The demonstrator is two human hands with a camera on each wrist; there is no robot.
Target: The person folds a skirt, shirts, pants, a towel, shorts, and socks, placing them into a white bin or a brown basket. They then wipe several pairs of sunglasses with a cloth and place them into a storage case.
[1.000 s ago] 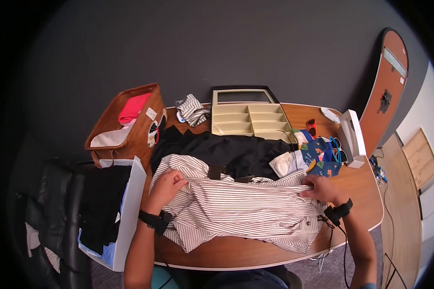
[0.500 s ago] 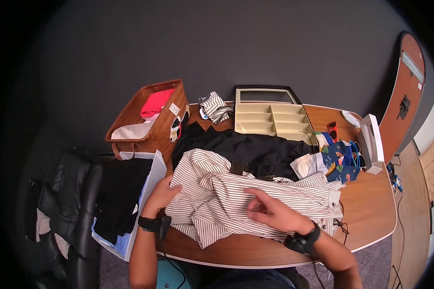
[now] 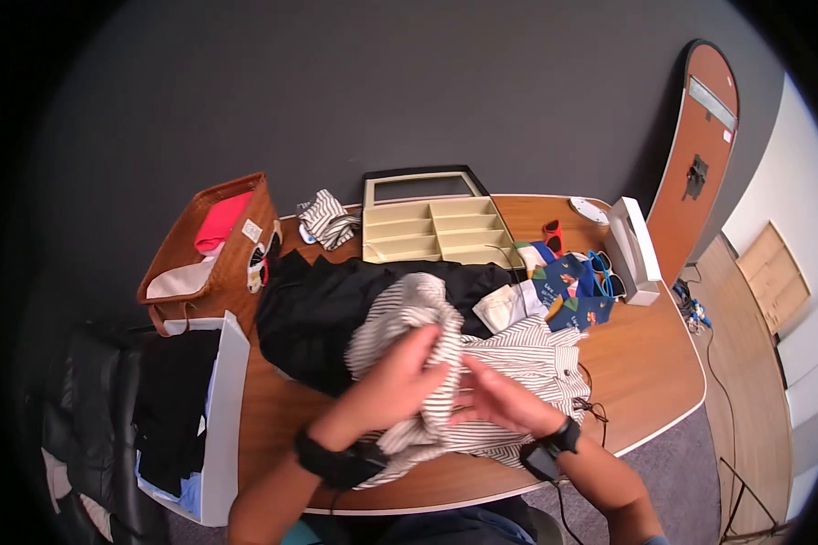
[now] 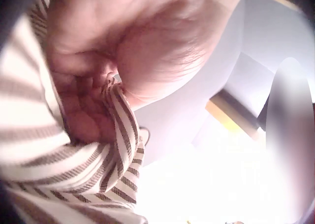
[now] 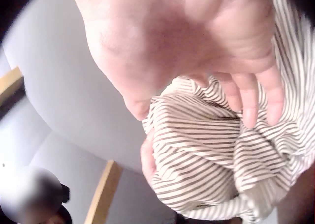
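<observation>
The left hand (image 3: 398, 386) has its fingers curled round a gathered part of the striped shirt (image 3: 518, 361), and it grips this cloth above the table (image 3: 650, 363); the right hand (image 3: 509, 401) is just beside it, with the fingers spread and rather straight, and its fingertips touch the folds. The shirt lies on the near side of the compartment case (image 3: 433, 227), partly on the table and partly lifted in a bunch; its buttoned part points to the right. Between the case and the shirt there is a black garment (image 3: 311, 304); to the right of the case are patterned socks (image 3: 563, 277), red sunglasses (image 3: 553, 236) and a narrow white box (image 3: 633, 254); to the left of it are a small striped bundle (image 3: 327, 218) and, farther left, a woven basket (image 3: 232, 259), which holds a red cloth (image 3: 222, 221).
</observation>
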